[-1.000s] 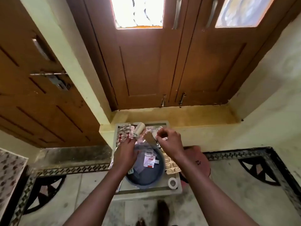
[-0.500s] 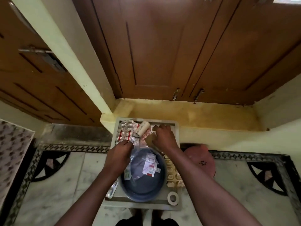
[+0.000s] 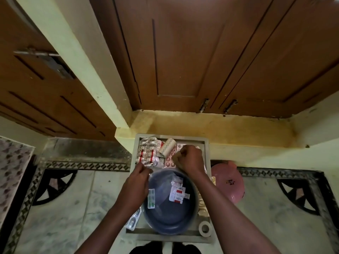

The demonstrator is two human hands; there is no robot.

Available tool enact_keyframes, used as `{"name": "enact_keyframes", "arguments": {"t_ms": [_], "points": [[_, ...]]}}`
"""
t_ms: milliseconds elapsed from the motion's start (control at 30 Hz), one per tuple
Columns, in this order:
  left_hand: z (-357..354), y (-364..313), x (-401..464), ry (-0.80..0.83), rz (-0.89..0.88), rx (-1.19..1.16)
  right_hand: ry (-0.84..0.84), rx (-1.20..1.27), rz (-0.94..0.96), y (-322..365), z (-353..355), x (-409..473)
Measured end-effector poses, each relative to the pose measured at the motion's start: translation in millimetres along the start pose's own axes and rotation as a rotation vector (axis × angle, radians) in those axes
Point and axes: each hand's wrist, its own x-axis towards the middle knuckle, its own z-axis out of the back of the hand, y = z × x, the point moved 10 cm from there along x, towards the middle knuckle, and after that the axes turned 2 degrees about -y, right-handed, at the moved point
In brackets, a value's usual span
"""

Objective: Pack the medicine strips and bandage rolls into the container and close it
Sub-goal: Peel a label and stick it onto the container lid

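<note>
A round dark blue plastic container [image 3: 170,204] sits open on a small pale grey square-topped table [image 3: 206,143], and everything else is placed here against that container. Inside it, a white and red medicine strip [image 3: 177,195] lies toward its right side, and a green blister strip [image 3: 151,198] leans on its left inner wall. The left hand [image 3: 136,182] rests over the container's left rim with fingers curled together near a crinkled clear wrapper at the far-left edge; whether it pinches anything cannot be told. The right hand [image 3: 189,158] is just beyond the container's far rim, closed into a loose fist above pink round-pill strips [image 3: 169,161]; what it grips, if anything, is hidden. Farther beyond the container, on the far left of the table, lies a heap of silver and red medicine strips [image 3: 147,152], with a cream patterned bandage roll [image 3: 167,149] just to their right, tilted. A small white tape roll [image 3: 204,228] stands on the near right of the container. Another foil strip [image 3: 134,219] lies at its near left. A pink round plastic lid [image 3: 229,182] rests on the floor well right of the container, off the table.
</note>
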Motion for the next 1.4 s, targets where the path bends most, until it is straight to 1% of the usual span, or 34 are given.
{"name": "enact_keyframes", "arguments": {"t_ms": [67,133,267,467,567,733,800,867,933,1133,1233,1400], "points": [[3,3,0,-0.010,0.020,-0.049,-0.015,0.078,-0.041,-5,3,-4],[10,4,0,-0.040,0.031,-0.095,-0.033,0.130,-0.030,-2,10,-10],[28,6,1,-0.118,0.049,-0.194,-0.149,0.281,0.028,7,41,-34],[39,6,-2,-0.111,0.090,-0.371,-0.354,0.505,0.072,4,83,-85],[42,-9,-4,-0.068,0.094,-0.376,-0.425,0.613,0.033,-9,99,-104],[41,-49,-5,-0.069,0.077,-0.502,-0.510,0.753,-0.002,-34,128,-124],[34,-70,-3,-0.081,0.036,-0.512,-0.525,0.781,-0.015,-49,139,-126],[21,-93,0,-0.068,-0.004,-0.470,-0.565,0.789,-0.027,-69,154,-126],[2,-114,3,-0.042,0.016,-0.469,-0.610,0.781,-0.032,-92,171,-123],[-52,-175,12,-0.110,0.145,-0.538,-0.564,0.786,-0.052,-161,212,-94],[-85,-196,16,-0.111,0.193,-0.562,-0.529,0.830,-0.061,-195,226,-77],[-128,-230,22,-0.170,0.221,-0.464,-0.465,0.839,-0.090,-246,236,-52]]}}
